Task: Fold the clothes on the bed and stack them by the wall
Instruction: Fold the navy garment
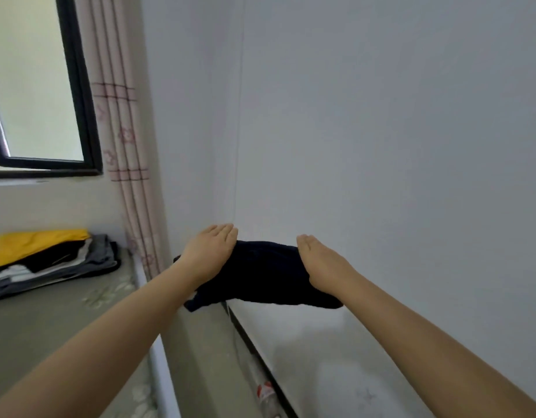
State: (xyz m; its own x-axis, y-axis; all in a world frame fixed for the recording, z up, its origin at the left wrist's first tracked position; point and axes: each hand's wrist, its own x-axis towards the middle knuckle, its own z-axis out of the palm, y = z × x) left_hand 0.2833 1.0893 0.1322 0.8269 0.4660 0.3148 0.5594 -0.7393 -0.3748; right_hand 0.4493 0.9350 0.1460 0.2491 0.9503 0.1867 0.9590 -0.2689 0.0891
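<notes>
Fingers on both hands are lying straight and together on top of the dark garment [260,274]; thumbs are hidden under the cloth, so whether they're pinching from below I can't tell. Left hand [211,251] is covering the near-left edge, right hand [319,263] the right edge, palms down, arms stretched out. Garment is being carried flat between them, up in the air, off the bed [49,321], out over the gap between bed edge and the right wall [381,146]. It's sagging at the front corners; a bit of pale lining or label is showing at the lower left. The stack [49,260] is sitting at the far end of the bed, under the window [40,86] and beside the curtain [122,146], yellow piece on top, then black, white and grey layers. My read: fold looks done, this is the transfer to the stack. To do it well: keep both hands level so the fold isn't slipping open, swing left toward the stack, lower it squarely on the yellow piece with edges lined up, then slide hands out sideways rather than lifting, so the top layer isn't dragging. Risk: the drooping front edge catching the stack and unfolding, or the piece dropping into the gap by the wall, where a bottle [268,396] is lying.
</notes>
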